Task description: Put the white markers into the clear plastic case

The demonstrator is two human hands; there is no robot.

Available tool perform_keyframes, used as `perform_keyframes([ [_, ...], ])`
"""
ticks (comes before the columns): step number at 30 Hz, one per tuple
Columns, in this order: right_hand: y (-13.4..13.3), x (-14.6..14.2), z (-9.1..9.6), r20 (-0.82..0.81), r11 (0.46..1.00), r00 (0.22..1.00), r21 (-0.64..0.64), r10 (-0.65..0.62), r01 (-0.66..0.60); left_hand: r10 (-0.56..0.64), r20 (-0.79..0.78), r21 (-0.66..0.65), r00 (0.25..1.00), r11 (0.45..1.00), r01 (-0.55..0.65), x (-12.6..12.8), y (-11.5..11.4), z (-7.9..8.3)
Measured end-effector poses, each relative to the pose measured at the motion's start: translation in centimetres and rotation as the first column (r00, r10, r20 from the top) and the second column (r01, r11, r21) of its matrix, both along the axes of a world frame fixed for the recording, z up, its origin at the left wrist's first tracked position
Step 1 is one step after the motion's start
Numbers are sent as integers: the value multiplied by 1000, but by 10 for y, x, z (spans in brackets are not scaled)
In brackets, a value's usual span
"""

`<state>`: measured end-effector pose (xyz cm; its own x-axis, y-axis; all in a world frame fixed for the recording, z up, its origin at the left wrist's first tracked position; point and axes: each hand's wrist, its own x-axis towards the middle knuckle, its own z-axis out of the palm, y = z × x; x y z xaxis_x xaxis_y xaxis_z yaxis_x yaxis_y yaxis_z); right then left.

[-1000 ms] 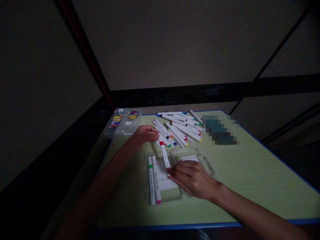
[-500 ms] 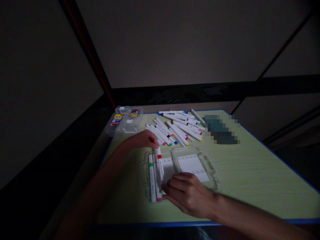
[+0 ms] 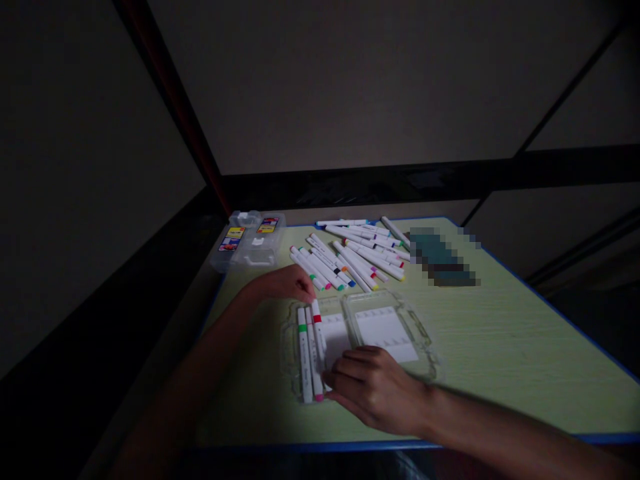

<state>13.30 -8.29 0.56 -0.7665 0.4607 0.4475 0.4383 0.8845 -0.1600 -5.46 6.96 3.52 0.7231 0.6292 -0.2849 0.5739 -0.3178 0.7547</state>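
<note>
A white marker with a red band lies lengthwise over the left half of an open clear plastic case. My left hand is closed, pinching the far end of this marker. Its near end is at the fingertips of my right hand, which is closed and partly hides it. Just left of it, inside the case, are a green-banded marker and a marker with a pink end, side by side. White inserts show in the case.
Many loose white markers with coloured ends are heaped behind the case. Two clear cases with labels stand at the back left. A pixelated dark green object lies at the right. The pale green table has a blue edge.
My left hand has come down slightly, lowering the far end of the red-banded marker towards the case, closer to the pink-ended marker. My right hand has hardly moved.
</note>
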Motion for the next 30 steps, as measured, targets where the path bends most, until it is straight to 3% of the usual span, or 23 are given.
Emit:
perform_keyframes([
  [11, 2, 2, 1, 27, 988, 999, -151, 37, -33, -30, -28, 32, 999, 999, 31, 1, -1, 0],
  [19, 5, 5, 2, 14, 925, 998, -377, 53, -44, 39, -15, 15, 999, 999, -39, 6, -4, -5],
  [26, 8, 6, 2, -4, 893, 997, -444, 74, -69, 96, -4, 27, 995, 995, -96, 8, -5, -11],
  [30, 19, 14, 9, -31, 855, 979, -482, 203, -192, 89, -22, 47, 996, 995, -88, 9, -3, -11],
])
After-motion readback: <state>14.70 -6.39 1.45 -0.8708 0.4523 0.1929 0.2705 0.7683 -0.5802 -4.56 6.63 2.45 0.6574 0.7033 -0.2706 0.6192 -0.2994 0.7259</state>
